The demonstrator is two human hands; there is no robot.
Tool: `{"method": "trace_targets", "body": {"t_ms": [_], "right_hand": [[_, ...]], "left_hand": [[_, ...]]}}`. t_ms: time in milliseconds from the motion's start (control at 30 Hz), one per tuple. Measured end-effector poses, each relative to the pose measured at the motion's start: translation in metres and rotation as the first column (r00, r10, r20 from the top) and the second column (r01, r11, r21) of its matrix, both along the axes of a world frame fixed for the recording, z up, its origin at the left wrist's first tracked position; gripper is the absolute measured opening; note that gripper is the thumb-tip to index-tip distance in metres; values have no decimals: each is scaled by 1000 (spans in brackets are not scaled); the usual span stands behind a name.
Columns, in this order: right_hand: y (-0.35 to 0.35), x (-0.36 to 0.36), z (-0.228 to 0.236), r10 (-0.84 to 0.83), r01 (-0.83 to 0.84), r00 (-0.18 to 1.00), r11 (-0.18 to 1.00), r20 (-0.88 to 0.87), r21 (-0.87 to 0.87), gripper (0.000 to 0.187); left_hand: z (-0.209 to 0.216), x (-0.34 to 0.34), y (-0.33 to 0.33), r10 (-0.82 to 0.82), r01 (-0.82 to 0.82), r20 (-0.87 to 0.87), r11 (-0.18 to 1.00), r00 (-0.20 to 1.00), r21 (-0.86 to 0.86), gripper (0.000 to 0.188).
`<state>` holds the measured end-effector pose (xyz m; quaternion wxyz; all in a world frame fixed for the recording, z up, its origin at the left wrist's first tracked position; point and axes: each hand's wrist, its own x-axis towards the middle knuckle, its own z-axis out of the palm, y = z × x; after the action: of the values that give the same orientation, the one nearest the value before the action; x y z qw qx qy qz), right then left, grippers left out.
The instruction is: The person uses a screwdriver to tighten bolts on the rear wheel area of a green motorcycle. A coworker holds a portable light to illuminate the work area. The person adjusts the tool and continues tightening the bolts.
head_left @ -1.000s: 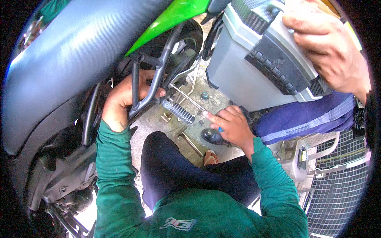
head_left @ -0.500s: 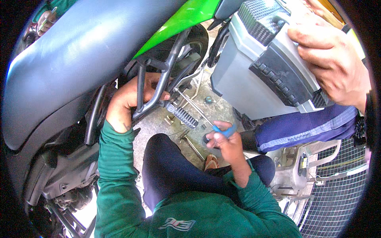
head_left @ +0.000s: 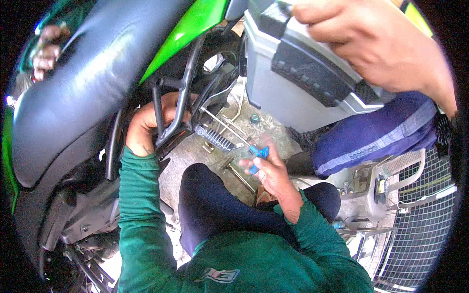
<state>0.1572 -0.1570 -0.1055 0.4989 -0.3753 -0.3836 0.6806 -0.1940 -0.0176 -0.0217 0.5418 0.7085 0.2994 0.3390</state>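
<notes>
Turned since the earlier frame: the blue-handled tool [head_left: 259, 152], its crossbar now slanting down and left, just right of centre. Right hand [head_left: 276, 177]: grip loosely curled about the blue crossbar, fingers partly blurred. The tool's metal shaft [head_left: 215, 118] runs up and left, past a ribbed footpeg [head_left: 218, 140], toward dark tubular bars [head_left: 181, 103]. Left hand [head_left: 159, 115]: behind the bars, left of centre; what its grip holds cannot be told. Upper right: another person's hand [head_left: 364, 46] before a grey case [head_left: 283, 93].
</notes>
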Motion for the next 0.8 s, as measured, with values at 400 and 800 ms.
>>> {"method": "trace_targets", "body": {"t_ms": [400, 800], "right_hand": [[-2, 2, 2, 134, -129, 988, 989, 70, -78, 48], [6, 5, 23, -657, -242, 343, 629, 672, 739, 57]], "left_hand": [[38, 15, 46, -97, 116, -624, 993, 775, -11, 42], [-3, 7, 35, 61, -41, -369, 997, 927, 63, 31]]}}
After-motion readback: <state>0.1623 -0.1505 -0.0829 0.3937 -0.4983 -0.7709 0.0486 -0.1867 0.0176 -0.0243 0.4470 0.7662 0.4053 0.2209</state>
